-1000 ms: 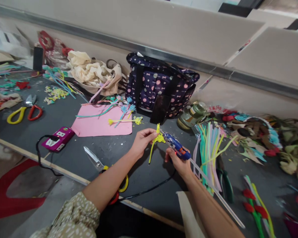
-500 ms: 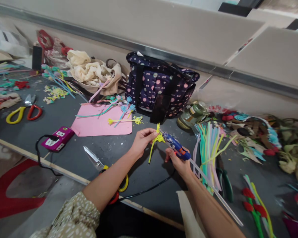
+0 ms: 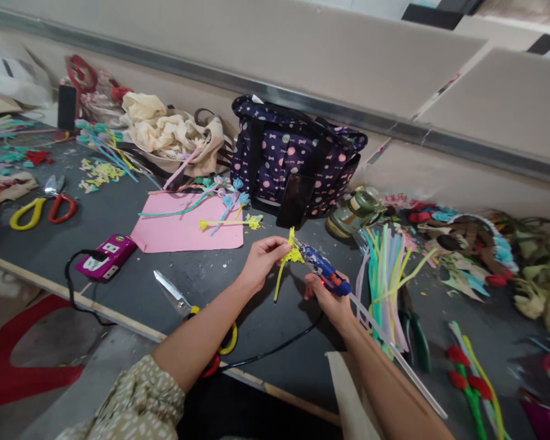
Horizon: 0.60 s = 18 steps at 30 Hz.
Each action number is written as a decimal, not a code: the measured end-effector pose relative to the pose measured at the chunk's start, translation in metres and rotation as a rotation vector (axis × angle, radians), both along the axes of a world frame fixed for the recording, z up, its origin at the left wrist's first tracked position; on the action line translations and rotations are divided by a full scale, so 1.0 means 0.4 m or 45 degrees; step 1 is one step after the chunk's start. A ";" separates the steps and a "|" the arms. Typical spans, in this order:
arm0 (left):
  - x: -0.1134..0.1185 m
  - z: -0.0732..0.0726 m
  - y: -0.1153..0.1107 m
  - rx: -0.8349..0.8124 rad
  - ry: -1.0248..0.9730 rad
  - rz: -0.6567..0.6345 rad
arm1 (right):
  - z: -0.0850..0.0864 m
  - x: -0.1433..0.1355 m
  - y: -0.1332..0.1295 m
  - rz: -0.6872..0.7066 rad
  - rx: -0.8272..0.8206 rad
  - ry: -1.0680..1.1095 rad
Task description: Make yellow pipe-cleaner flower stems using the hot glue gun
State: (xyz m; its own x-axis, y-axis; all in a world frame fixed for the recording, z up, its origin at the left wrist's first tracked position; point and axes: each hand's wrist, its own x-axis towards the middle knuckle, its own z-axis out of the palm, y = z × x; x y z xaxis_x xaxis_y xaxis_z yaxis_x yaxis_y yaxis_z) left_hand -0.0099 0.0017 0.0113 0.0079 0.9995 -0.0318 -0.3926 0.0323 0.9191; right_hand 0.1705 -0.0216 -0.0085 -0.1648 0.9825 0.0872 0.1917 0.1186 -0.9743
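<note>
In my left hand (image 3: 262, 261), thumb and fingers pinch a yellow pipe-cleaner flower (image 3: 295, 253), its stem hanging down toward the table. My right hand (image 3: 329, 300) is wrapped round a blue hot glue gun (image 3: 323, 266) with a long clear glue stick (image 3: 401, 360) sticking out of its back. The gun's nozzle is at the yellow flower; whether it touches cannot be made out. Under my left forearm lie scissors (image 3: 174, 295) with yellow and red handles, partly hidden. Finished blue and yellow pipe-cleaner flowers (image 3: 233, 198) rest on a pink sheet (image 3: 187, 235).
A dark patterned bag (image 3: 275, 153) stands at the back with a phone (image 3: 296, 201) leaning on it. Beside them is a green jar (image 3: 352, 214). Pipe cleaners (image 3: 387, 281) and pliers (image 3: 417, 342) lie right, a purple power strip (image 3: 107, 256) left. A black cord (image 3: 275, 353) crosses the table.
My hands, the glue gun and the yellow flower stay in nearly the same place. Only a very slight shift of the view shows.
</note>
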 end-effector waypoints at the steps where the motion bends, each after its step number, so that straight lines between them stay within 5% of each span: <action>1: 0.000 -0.001 0.000 0.006 -0.003 0.000 | -0.002 0.000 0.000 0.002 0.002 0.009; 18: 0.001 0.000 0.000 0.026 0.015 0.020 | 0.006 -0.002 0.000 0.006 -0.027 0.002</action>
State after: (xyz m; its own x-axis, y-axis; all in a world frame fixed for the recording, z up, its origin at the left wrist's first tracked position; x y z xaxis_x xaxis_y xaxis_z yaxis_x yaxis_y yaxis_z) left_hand -0.0095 0.0017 0.0113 -0.0081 0.9999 -0.0117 -0.3821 0.0077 0.9241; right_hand 0.1697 -0.0217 -0.0059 -0.1693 0.9833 0.0663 0.1895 0.0984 -0.9769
